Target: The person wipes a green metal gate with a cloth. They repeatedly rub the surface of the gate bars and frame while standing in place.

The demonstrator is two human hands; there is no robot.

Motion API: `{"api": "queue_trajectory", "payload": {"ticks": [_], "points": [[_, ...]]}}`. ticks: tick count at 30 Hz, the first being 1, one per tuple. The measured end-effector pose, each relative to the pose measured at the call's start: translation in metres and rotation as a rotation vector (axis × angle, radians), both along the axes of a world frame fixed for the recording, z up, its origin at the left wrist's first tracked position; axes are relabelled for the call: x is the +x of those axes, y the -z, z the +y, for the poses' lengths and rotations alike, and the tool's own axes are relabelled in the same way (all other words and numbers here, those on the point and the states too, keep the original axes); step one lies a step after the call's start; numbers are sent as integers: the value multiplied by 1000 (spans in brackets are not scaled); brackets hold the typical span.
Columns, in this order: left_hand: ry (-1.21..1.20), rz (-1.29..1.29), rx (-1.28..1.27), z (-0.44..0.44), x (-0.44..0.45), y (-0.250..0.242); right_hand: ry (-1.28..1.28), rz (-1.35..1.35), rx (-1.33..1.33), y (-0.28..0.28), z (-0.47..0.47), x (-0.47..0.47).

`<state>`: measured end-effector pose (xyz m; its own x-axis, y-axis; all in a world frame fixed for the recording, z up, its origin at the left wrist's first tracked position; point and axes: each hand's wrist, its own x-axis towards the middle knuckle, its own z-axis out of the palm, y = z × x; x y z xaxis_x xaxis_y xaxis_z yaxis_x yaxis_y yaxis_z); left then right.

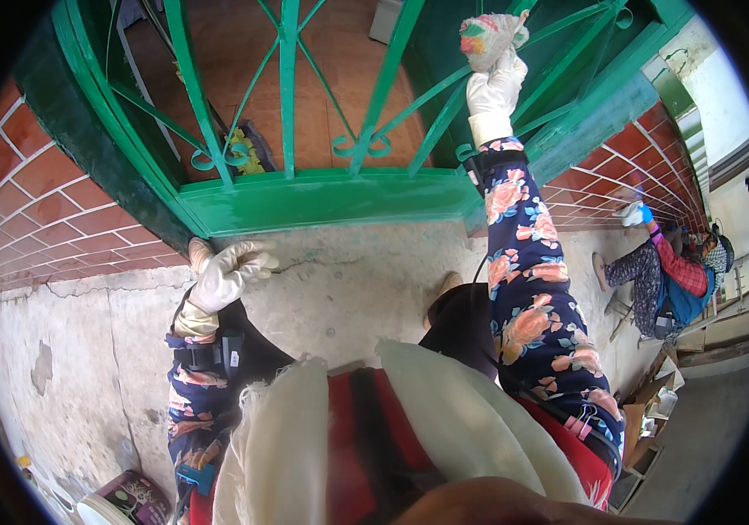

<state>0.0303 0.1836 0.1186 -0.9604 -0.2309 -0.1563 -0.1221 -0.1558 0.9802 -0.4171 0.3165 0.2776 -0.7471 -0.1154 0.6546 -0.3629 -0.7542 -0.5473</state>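
Note:
My right hand (498, 85), in a white glove, is stretched far forward and grips a bunched, multicoloured cloth (487, 41) against the upper right part of a green metal gate (328, 200). The gate has slanted bars, thin crossed rods and small scrolls. My left hand (226, 274), gloved in white as well, hangs low at the left, its fingers partly bent and holding nothing; it is near the gate's lower left corner, over the concrete ground (341, 282).
Red tiled walls (52, 203) with pale joints flank the gate. At the right a person (683, 275) in a red checked top sits by the wall. Cardboard pieces (643, 420) lie lower right; a decorated bucket (134, 495) stands lower left. Behind the gate is an orange tiled floor (322, 98).

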Motion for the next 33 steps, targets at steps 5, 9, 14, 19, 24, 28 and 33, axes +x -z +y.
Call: {"api": "queue_trajectory", "payload": {"ticks": [5, 9, 14, 19, 24, 28, 33], "points": [[-2, -40, -80, -2, 2, 1, 151, -68, 216, 27, 4, 4], [-26, -19, -32, -5, 2, 11, 372, 167, 620, 50, 21, 1], [-38, -96, -32, -13, 2, 25, 400, 260, 1295, 90, 57, 12], [-11, -91, -22, -17, 2, 29, -5, 18, 878, 98, 64, 46], [-14, -66, -35, -14, 4, 25, 17, 258, 333, 20, 49, 56], [-25, -86, -61, -12, 3, 23, 154, 309, 392, -18, 29, 44], [-55, -99, -90, -9, 0, 20, 886, 553, 1548, 9, 24, 50]]}}
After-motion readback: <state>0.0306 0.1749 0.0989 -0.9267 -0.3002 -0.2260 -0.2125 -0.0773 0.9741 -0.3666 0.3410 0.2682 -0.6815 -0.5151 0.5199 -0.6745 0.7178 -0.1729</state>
